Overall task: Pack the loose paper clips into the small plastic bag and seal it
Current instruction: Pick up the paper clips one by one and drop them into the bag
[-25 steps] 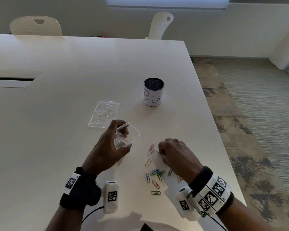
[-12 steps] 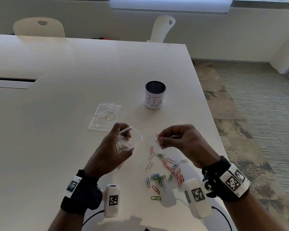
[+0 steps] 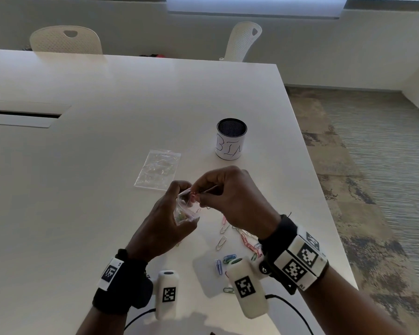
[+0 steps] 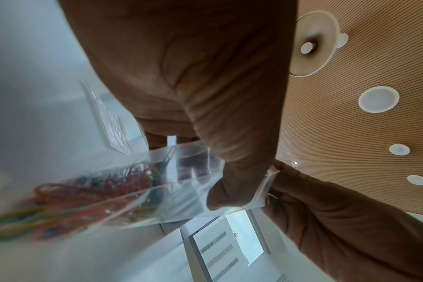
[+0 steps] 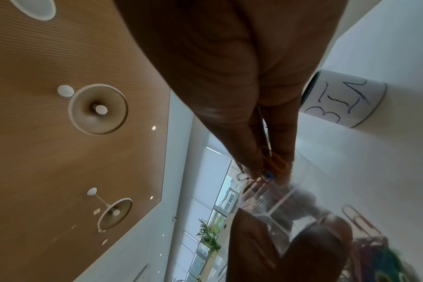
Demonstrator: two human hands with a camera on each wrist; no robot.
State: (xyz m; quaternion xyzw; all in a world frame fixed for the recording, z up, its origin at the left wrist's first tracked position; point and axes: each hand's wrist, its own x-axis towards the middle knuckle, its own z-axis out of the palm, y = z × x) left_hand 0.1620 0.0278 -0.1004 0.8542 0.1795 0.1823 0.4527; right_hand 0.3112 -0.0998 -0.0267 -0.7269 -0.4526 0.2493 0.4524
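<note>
My left hand (image 3: 172,213) grips a small clear plastic bag (image 3: 185,210) above the white table (image 3: 82,189), thumb at its open mouth. The left wrist view shows the bag (image 4: 157,183) holding several coloured paper clips (image 4: 68,200). My right hand (image 3: 228,197) pinches a few paper clips (image 3: 194,197) at the bag's mouth; the right wrist view shows these clips (image 5: 274,167) between thumb and fingers. Several loose coloured clips (image 3: 230,247) lie on the table below my right hand, partly hidden by the wrist.
Flat on the table behind my hands lies a second clear bag (image 3: 159,169). A mesh cup labelled BIN (image 3: 230,139) stands further back and to the right. The table's right edge (image 3: 324,213) runs close to my right wrist. Two chairs (image 3: 65,39) stand at the far side.
My right hand picked clips off the table, rose and moved left to the bag's mouth. My left hand kept holding the bag.
</note>
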